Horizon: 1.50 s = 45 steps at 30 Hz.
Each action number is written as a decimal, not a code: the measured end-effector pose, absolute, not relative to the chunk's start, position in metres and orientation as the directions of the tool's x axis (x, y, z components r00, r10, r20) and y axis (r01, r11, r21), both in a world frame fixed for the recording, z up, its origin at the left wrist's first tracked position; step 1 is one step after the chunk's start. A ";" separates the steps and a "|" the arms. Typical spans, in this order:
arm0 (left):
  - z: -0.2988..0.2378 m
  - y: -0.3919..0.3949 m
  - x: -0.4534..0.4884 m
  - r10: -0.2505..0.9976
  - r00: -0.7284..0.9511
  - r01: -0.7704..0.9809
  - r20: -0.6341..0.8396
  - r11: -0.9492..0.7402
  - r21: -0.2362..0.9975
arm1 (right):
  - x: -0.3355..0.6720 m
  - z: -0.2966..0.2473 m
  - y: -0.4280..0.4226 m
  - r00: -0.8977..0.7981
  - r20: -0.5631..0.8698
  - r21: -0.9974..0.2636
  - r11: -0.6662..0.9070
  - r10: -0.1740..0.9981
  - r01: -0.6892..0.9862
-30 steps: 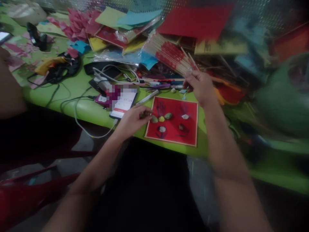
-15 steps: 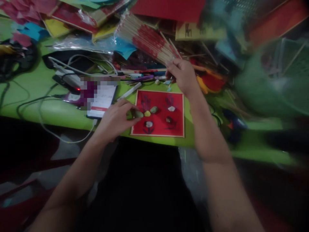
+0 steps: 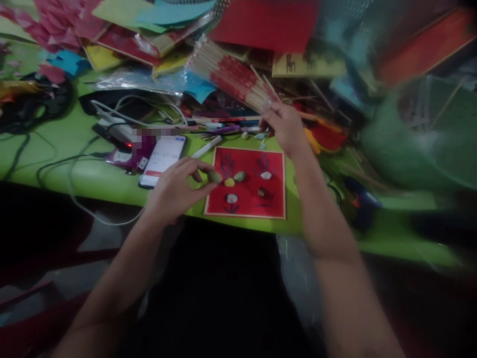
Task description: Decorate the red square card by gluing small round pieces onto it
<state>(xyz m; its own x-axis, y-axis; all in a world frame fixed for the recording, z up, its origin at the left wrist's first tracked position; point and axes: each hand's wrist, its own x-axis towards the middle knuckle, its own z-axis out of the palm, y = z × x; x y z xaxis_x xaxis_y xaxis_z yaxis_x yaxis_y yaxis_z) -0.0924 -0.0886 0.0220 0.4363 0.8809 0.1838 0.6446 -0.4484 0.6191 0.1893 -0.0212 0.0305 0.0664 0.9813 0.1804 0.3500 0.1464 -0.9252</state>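
A red card [image 3: 253,206] with a pale stick border lies on the green table, marked with dark drawn lines. On it sit a green pebble-like piece [image 3: 239,176], a yellow piece [image 3: 229,183], a white piece [image 3: 266,175], a round whitish piece [image 3: 231,198] and a brown piece [image 3: 262,192]. My left hand [image 3: 182,184] pinches another greenish pebble-like piece [image 3: 214,176] between thumb and fingertips, over the card's left edge. Beyond the card, my right hand [image 3: 283,124] is closed, its fingertips at the near end of a bundle of thin sticks [image 3: 231,69]. What they pinch is unclear.
A phone [image 3: 164,156] and a purple power strip [image 3: 122,158] with cables lie to the left. A white marker [image 3: 206,146] rests behind the card. Coloured paper [image 3: 264,25] is heaped at the back. A glue gun [image 3: 359,196] and green basin [image 3: 410,134] stand right.
The camera view has tilted, so the scene sits lower and slightly to the right. The pinched greenish piece has shifted slightly up and left relative to the card. My right hand stays by the sticks.
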 end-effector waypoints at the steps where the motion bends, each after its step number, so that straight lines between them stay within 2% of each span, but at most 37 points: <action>1: 0.022 -0.088 -0.092 0.881 0.439 0.645 0.179 -0.447 0.620 | 0.190 0.031 -0.021 0.065 0.186 -0.927 0.152 0.980 0.344; 6: 0.025 -0.085 -0.088 0.881 0.432 0.644 0.195 -0.452 0.617 | 0.192 0.030 -0.021 0.043 0.206 -0.927 0.181 0.978 0.329; 15: 0.021 -0.082 -0.092 0.889 0.413 0.681 0.195 -0.444 0.583 | 0.193 0.027 -0.019 0.104 0.154 -0.962 0.125 0.983 0.243; 19: 0.015 -0.082 -0.092 0.872 0.451 0.658 0.193 -0.470 0.589 | 0.192 0.028 -0.020 0.108 0.146 -0.965 0.118 0.983 0.234; 23: 0.018 -0.081 -0.087 0.881 0.421 0.656 0.217 -0.461 0.598 | 0.189 0.030 -0.021 0.109 0.143 -0.965 0.115 0.984 0.234; 30: 0.024 -0.073 -0.061 0.895 0.333 0.490 0.297 -0.433 0.756 | 0.179 0.041 -0.027 -0.004 0.114 -0.966 0.112 0.993 0.233; 37: 0.019 -0.050 -0.027 0.880 0.216 0.485 0.423 -0.473 0.736 | 0.172 0.047 -0.039 -0.320 -0.017 -0.948 0.086 0.947 0.305; 42: 0.013 -0.038 -0.013 0.858 0.224 0.473 0.462 -0.510 0.718 | 0.173 0.044 -0.037 -0.311 -0.030 -0.951 0.069 0.950 0.301; 45: 0.029 -0.046 -0.011 0.819 0.268 0.450 0.508 -0.572 0.686 | 0.180 0.044 -0.033 -0.223 -0.018 -0.955 0.050 0.975 0.292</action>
<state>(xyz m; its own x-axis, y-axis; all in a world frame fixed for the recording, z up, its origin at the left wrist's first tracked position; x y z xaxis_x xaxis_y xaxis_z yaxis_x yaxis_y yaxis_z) -0.0111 -0.0459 0.0288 0.2676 0.8187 0.5080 0.4497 -0.5724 0.6857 0.1799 -0.0331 0.0439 -0.2232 0.9746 -0.0177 0.2924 0.0496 -0.9550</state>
